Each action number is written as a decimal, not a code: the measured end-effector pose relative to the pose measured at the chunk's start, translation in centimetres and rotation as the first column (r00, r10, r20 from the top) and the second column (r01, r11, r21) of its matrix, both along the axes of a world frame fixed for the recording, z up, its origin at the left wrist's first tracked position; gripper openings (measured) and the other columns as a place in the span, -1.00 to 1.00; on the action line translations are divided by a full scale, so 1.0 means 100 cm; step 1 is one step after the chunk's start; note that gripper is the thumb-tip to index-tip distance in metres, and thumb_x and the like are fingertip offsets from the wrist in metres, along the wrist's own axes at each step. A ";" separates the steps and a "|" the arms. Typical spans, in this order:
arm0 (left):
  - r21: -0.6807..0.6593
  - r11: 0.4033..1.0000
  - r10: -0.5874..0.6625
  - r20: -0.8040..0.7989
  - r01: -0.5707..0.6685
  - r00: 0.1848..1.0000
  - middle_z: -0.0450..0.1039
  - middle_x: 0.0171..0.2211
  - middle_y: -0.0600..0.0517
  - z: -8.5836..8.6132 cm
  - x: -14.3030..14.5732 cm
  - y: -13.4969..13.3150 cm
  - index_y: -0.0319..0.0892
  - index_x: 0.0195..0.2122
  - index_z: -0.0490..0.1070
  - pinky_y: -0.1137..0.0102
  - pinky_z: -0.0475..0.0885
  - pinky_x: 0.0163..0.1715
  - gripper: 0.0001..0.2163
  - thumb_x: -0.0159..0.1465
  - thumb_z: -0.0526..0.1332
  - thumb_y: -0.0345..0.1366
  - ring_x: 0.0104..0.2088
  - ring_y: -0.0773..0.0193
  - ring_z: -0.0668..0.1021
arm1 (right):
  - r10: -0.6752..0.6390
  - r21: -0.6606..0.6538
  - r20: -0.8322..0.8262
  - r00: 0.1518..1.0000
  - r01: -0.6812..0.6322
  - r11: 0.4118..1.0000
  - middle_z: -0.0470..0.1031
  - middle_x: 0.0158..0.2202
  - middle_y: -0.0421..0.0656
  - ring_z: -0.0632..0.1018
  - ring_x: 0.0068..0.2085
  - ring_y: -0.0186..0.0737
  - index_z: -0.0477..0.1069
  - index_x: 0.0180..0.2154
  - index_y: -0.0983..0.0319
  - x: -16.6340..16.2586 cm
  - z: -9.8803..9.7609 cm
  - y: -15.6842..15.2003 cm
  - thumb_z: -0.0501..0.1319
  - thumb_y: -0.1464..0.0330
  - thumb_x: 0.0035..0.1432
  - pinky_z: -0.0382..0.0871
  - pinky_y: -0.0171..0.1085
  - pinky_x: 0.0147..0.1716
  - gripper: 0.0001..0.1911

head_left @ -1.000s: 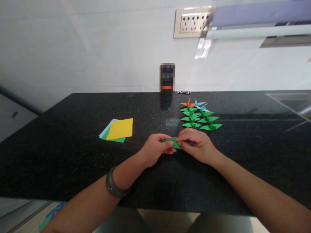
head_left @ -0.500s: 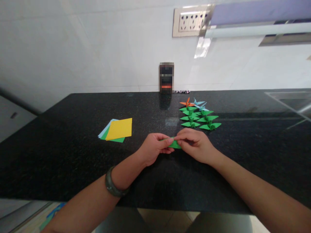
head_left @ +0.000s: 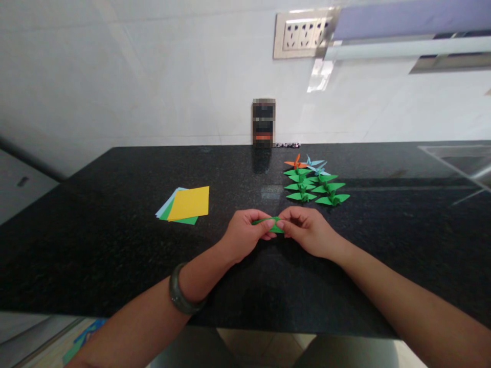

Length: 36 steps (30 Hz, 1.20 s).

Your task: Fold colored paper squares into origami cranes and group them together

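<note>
Black counter (head_left: 115, 255): green folded paper (head_left: 270, 224) pinched between left hand (head_left: 245, 236), right hand (head_left: 307, 232).

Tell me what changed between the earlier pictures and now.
The fingers of the right hand shifted slightly along the green folded paper and now pinch its right end. The left hand kept its grip on the left end. Neither hand let go. The sheet stack and the folded cranes stayed put.
</note>
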<state>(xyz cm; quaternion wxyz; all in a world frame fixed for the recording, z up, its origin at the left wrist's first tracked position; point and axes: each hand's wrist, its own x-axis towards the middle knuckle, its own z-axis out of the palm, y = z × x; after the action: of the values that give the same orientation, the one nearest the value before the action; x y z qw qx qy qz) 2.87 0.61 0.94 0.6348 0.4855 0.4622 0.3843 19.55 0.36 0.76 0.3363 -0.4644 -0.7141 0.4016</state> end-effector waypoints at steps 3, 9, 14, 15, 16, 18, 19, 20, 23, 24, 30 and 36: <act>-0.042 0.999 -0.024 0.080 0.027 0.996 0.46 -0.61 0.05 0.000 0.000 0.000 -0.30 -0.49 0.45 0.51 0.40 -0.54 -0.82 -0.03 0.32 -0.27 -0.60 0.42 0.48 | 0.029 -0.075 -0.100 0.995 -0.036 0.997 0.37 -0.59 -0.22 0.37 -0.58 -0.40 0.36 -0.47 0.29 0.000 0.001 0.000 0.14 0.26 0.05 0.28 -0.39 -0.58 -0.79; 0.076 0.993 0.094 -0.016 -0.093 0.995 0.49 -0.43 -0.02 -0.005 -0.003 0.005 -0.26 -0.30 0.43 0.44 0.43 -0.42 -0.70 0.09 0.21 -0.11 -0.45 0.34 0.52 | -0.157 -0.059 -0.111 0.981 0.151 0.987 0.35 -0.68 -0.26 0.36 -0.66 -0.40 0.33 -0.51 0.28 0.000 -0.004 0.004 0.17 0.22 0.03 0.23 -0.40 -0.65 -0.75; 0.346 0.929 0.227 -0.263 -0.128 0.938 0.50 -0.40 -0.02 -0.007 -0.004 0.003 -0.24 -0.34 0.46 0.45 0.41 -0.37 -0.75 0.03 0.27 -0.17 -0.42 0.32 0.51 | -0.355 0.241 -0.021 0.934 0.350 0.905 0.44 -0.57 -0.19 0.46 -0.55 -0.30 0.39 -0.45 0.25 0.001 -0.014 0.005 0.17 0.27 0.06 0.32 -0.33 -0.54 -0.82; 0.309 0.948 0.150 -0.240 -0.071 0.959 0.52 -0.39 -0.03 -0.007 -0.003 0.001 -0.25 -0.32 0.47 0.43 0.42 -0.34 -0.76 0.05 0.26 -0.20 -0.39 0.29 0.53 | -0.342 0.308 -0.007 0.940 0.327 0.893 0.46 -0.54 -0.17 0.47 -0.52 -0.29 0.40 -0.44 0.25 0.000 -0.014 0.004 0.17 0.30 0.07 0.34 -0.31 -0.50 -0.85; 0.277 0.961 0.078 -0.195 -0.022 0.978 0.53 -0.34 -0.04 -0.006 -0.002 0.000 -0.25 -0.26 0.47 0.42 0.42 -0.29 -0.74 0.06 0.26 -0.23 -0.34 0.27 0.54 | -0.316 0.375 0.007 0.949 0.290 0.880 0.47 -0.51 -0.16 0.48 -0.49 -0.28 0.41 -0.43 0.25 0.000 -0.014 0.003 0.17 0.33 0.07 0.36 -0.29 -0.46 -0.88; 0.259 0.964 -0.037 -0.090 0.059 0.995 0.53 -0.25 -0.04 -0.005 -0.001 -0.001 -0.24 -0.15 0.45 0.39 0.40 -0.18 -0.70 0.09 0.23 -0.25 -0.24 0.24 0.54 | -0.231 0.479 0.032 0.972 0.188 0.858 0.48 -0.40 -0.11 0.50 -0.38 -0.25 0.42 -0.36 0.25 -0.002 -0.010 0.000 0.18 0.38 0.06 0.39 -0.27 -0.38 -0.91; 0.258 0.963 -0.072 -0.049 0.082 0.996 0.53 -0.23 -0.04 -0.004 -0.001 -0.001 -0.23 -0.12 0.43 0.38 0.39 -0.14 -0.67 0.09 0.23 -0.25 -0.21 0.23 0.54 | -0.183 0.511 0.041 0.982 0.137 0.848 0.48 -0.34 -0.09 0.50 -0.33 -0.23 0.43 -0.31 0.24 -0.003 -0.008 -0.001 0.18 0.40 0.05 0.39 -0.25 -0.34 -0.89; 0.258 0.961 -0.092 -0.023 0.095 0.996 0.53 -0.22 -0.03 -0.004 -0.001 -0.001 -0.23 -0.10 0.43 0.37 0.39 -0.13 -0.66 0.09 0.23 -0.24 -0.19 0.22 0.53 | -0.137 0.532 0.045 0.990 0.093 0.842 0.48 -0.30 -0.07 0.50 -0.29 -0.22 0.43 -0.27 0.24 -0.004 -0.005 -0.002 0.18 0.41 0.05 0.40 -0.25 -0.31 -0.85; 0.265 0.962 -0.073 -0.003 0.071 0.997 0.53 -0.23 -0.03 -0.003 -0.003 0.001 -0.24 -0.13 0.44 0.38 0.39 -0.15 -0.66 0.06 0.26 -0.24 -0.21 0.23 0.53 | -0.005 0.524 0.059 0.998 -0.026 0.851 0.46 -0.24 -0.08 0.48 -0.22 -0.23 0.44 -0.22 0.20 -0.006 0.001 -0.004 0.11 0.45 0.11 0.39 -0.23 -0.24 -0.80; 0.270 0.961 -0.056 -0.011 0.057 0.998 0.53 -0.23 -0.03 -0.004 -0.003 0.002 -0.25 -0.15 0.45 0.39 0.40 -0.18 -0.67 0.06 0.27 -0.24 -0.23 0.24 0.54 | 0.031 0.514 0.064 0.997 -0.060 0.856 0.45 -0.25 -0.09 0.47 -0.22 -0.24 0.44 -0.23 0.20 -0.006 0.002 -0.005 0.09 0.47 0.13 0.39 -0.24 -0.23 -0.79; 0.194 0.980 -0.012 -0.112 0.034 0.994 0.52 -0.46 0.01 -0.003 -0.003 0.003 -0.26 -0.29 0.50 0.47 0.43 -0.44 -0.79 0.11 0.21 -0.27 -0.48 0.35 0.52 | -0.169 0.573 0.058 0.984 0.106 0.812 0.37 -0.27 -0.06 0.42 -0.22 -0.16 0.41 -0.23 0.21 -0.001 -0.002 -0.001 0.18 0.44 0.05 0.38 -0.20 -0.34 -0.82; 0.124 0.979 -0.144 -0.141 0.162 0.979 0.48 -0.57 0.03 -0.001 -0.004 0.001 -0.28 -0.35 0.51 0.49 0.41 -0.48 -0.84 0.09 0.23 -0.31 -0.54 0.37 0.50 | -0.055 0.658 0.129 0.990 -0.044 0.752 0.46 -0.38 -0.14 0.44 -0.28 -0.21 0.41 -0.27 0.17 0.004 0.000 0.002 0.18 0.48 0.06 0.30 -0.14 -0.23 -0.84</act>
<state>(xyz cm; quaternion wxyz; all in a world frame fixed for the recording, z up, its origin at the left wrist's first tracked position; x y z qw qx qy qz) 2.44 0.73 0.87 0.5964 0.5859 0.4370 0.3318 19.96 0.57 0.79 0.4285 -0.3452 -0.8301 0.0899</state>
